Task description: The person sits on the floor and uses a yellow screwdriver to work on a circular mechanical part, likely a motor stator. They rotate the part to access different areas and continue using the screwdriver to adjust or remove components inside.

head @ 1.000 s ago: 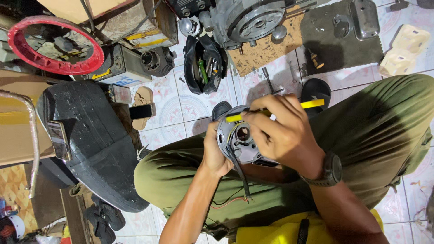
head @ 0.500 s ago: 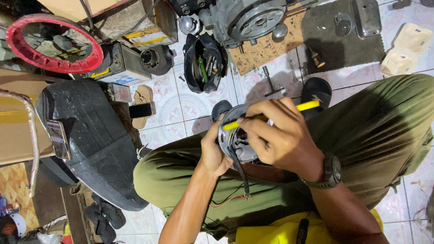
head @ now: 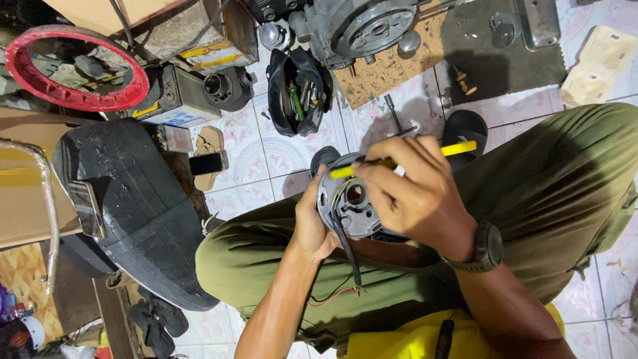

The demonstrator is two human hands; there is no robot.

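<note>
Between both hands, round grey stator plate (head: 352, 203).

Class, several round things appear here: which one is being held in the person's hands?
The grey metal disc-shaped part with wires, held over the lap by the left hand. The red ring and the grey engine casing lie untouched on the floor.

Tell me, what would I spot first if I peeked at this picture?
Probably the two hands in the middle: the left hand cradles a round grey metal part over the lap, while the right hand works on it with a yellow-handled tool. Next, the big red ring at the top left, above a black seat.
</note>
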